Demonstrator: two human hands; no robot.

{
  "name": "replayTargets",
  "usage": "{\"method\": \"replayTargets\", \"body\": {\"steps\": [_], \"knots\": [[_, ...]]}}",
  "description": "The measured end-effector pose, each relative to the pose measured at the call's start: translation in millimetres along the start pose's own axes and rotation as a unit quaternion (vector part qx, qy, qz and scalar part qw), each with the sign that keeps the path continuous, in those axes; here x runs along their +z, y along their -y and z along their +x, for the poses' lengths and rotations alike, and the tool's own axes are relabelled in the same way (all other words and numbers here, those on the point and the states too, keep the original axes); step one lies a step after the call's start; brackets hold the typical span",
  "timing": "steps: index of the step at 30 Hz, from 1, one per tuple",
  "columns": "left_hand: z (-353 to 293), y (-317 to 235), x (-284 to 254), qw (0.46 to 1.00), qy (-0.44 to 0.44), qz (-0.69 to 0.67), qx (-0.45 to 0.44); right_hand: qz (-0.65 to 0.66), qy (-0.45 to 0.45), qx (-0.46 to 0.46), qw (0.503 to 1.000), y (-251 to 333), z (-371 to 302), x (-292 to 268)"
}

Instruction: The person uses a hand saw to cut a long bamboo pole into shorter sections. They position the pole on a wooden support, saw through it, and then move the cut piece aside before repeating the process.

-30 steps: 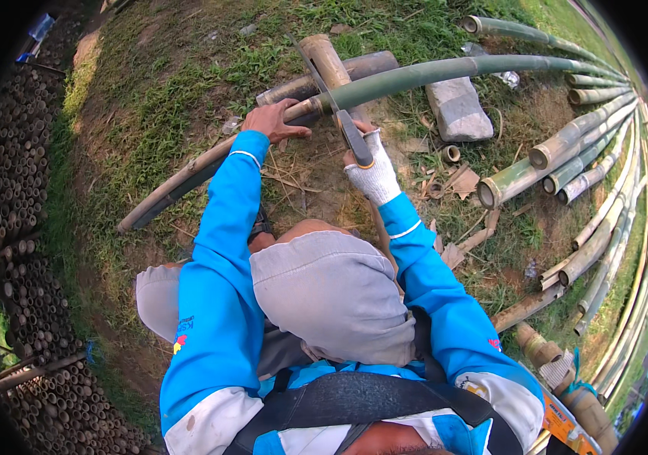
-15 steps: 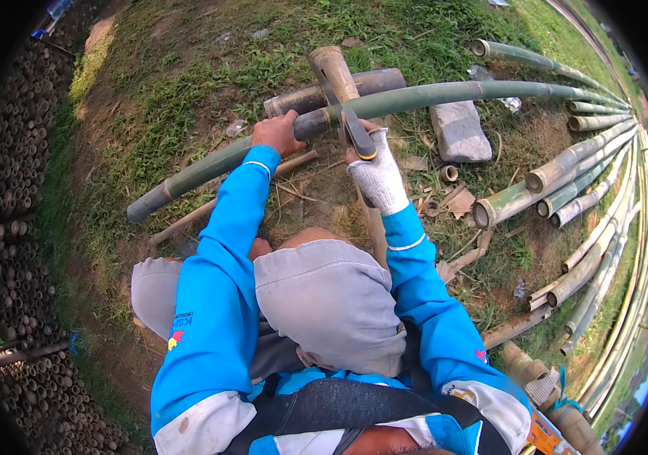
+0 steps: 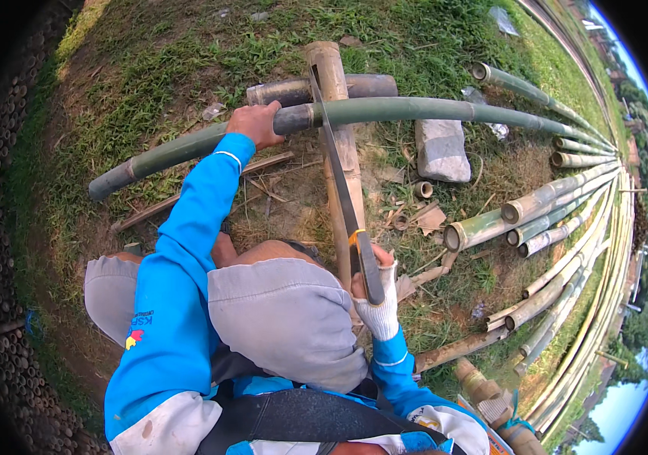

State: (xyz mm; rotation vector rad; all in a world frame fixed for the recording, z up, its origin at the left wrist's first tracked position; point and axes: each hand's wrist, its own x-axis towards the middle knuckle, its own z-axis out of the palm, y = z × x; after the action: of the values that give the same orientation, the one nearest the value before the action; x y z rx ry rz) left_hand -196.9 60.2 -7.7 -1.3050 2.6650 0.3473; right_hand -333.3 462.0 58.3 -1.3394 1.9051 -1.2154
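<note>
A long green bamboo pole [image 3: 407, 110] lies crosswise in front of me, bending away to the right. My bare left hand [image 3: 256, 125] is closed around it, just left of a joint. In my right hand [image 3: 375, 280], which wears a white knit glove, is the black and yellow handle of a hand saw [image 3: 343, 178]. Its long blade reaches away from me and rests across the pole near that joint. Beneath the pole runs a pale bamboo post [image 3: 331, 76], laid over a short dark bamboo piece [image 3: 372, 85].
A grey stone block [image 3: 443, 152] sits under the pole at right. Several cut bamboo poles [image 3: 483, 227] fan out on the right. Stacked bamboo ends [image 3: 5, 371] fill the left edge. A thin stick [image 3: 149, 214] and a short bamboo ring [image 3: 423, 189] lie on the ground.
My right hand has drawn the saw back toward me, so much more of the blade shows. My left hand keeps its hold on the pole. The whole view has shifted slightly.
</note>
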Motion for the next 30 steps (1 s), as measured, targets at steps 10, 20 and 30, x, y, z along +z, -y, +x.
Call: {"method": "replayTargets", "body": {"steps": [10, 20, 30], "knots": [[-0.7, 11.5, 14.7, 0.999, -0.031, -0.009, 0.031, 0.019, 0.007, -0.004, 1.0, -44.4, 108.0, 49.0], [1.0, 5.9, 15.8, 0.998, -0.05, -0.025, 0.04, -0.024, -0.014, 0.021, 0.999, -53.5, 14.0, 28.5], [5.4, 13.3, 15.9, 0.998, -0.044, -0.028, 0.036, -0.023, 0.025, -0.009, 0.999, -44.2, 83.8, 30.7]]}}
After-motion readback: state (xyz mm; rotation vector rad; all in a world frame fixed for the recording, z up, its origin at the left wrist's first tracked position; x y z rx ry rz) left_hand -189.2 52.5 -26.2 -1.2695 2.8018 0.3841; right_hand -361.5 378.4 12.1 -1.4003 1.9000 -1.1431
